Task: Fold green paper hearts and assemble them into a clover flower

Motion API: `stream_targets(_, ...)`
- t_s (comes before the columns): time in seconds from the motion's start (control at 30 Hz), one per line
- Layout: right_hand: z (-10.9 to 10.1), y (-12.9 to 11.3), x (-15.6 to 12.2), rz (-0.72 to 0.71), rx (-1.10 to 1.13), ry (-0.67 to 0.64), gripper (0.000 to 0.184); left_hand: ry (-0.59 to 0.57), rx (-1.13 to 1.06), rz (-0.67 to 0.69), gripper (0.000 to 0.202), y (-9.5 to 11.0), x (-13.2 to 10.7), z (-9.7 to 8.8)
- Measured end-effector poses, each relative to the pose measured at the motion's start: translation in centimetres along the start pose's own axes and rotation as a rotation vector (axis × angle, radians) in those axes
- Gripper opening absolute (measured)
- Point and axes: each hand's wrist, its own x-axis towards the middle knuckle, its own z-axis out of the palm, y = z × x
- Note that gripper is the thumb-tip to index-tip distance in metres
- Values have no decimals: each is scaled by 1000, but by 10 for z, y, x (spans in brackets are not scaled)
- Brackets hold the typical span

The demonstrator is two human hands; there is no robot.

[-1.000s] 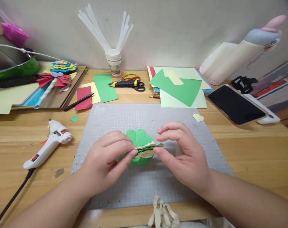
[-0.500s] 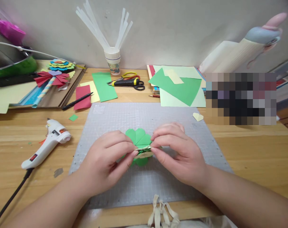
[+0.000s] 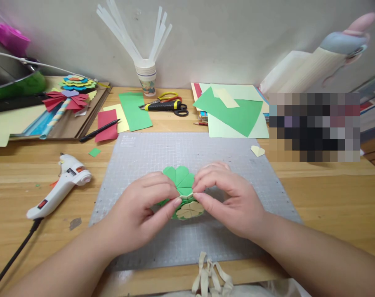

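Note:
Over the middle of the grey cutting mat [image 3: 150, 152], a green paper flower [image 3: 182, 179] with rounded, heart-shaped petals is held between both hands. My left hand [image 3: 147, 206] pinches the left side of a folded pale edge on it, thumb against fingertips. From the other side my right hand [image 3: 230, 202] pinches the same folded edge with thumb and index finger. A cream paper flower [image 3: 190, 210] lies on the green piece's near part, below the fold. My fingers hide the outer petals at both sides.
A white hot glue gun [image 3: 63, 185] lies at left, its cord running toward me. A cream paper heart [image 3: 258, 151] sits at the mat's right edge. Behind are a black pen [image 3: 100, 130], a utility knife [image 3: 162, 106], paper sheets [image 3: 233, 111] and stacked paper cups [image 3: 146, 78].
The near part of the flower has tipped so its cream flower now faces me more openly. Both hands keep their pinch; the right has shifted slightly left.

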Motion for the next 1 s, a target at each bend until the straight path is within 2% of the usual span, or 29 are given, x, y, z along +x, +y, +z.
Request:
stream_targets(0.1, -1, 1, 0, 39, 90, -5, 12, -2, 28, 0, 14, 0, 0, 0)
stream_targets(0.23, -1, 1, 0, 160, 223, -50, 13, -34, 40, -10, 16, 0, 0, 1)
stream_targets(0.37, -2, 3, -1, 264, 291, -73, 10, -40, -34, -89, 19, -1, 0, 0)
stream_targets(0.4, -2, 4, -1, 281, 298, -57, 6, -23, -55, -125, 20, -2, -1, 0)
stream_targets(0.47, -4, 6, -1, 281, 284, 32, 11, 21, -92, -197, 21, -3, -2, -2)
stream_targets(0.57, -6, 8, -1, 205, 164, 159, 8, 78, -138, -277, 23, -5, -3, -4)
stream_targets(0.67, -5, 8, 1, 161, 47, 110, 12, 99, -180, -306, 25, -7, -3, -4)
stream_targets(0.83, -4, 7, 2, 184, 16, 37, 14, 101, -204, -352, 27, -5, -1, -3)
stream_targets(1.0, -5, 8, 1, 335, 144, -11, 18, 59, -347, -517, 30, -4, 1, -2)
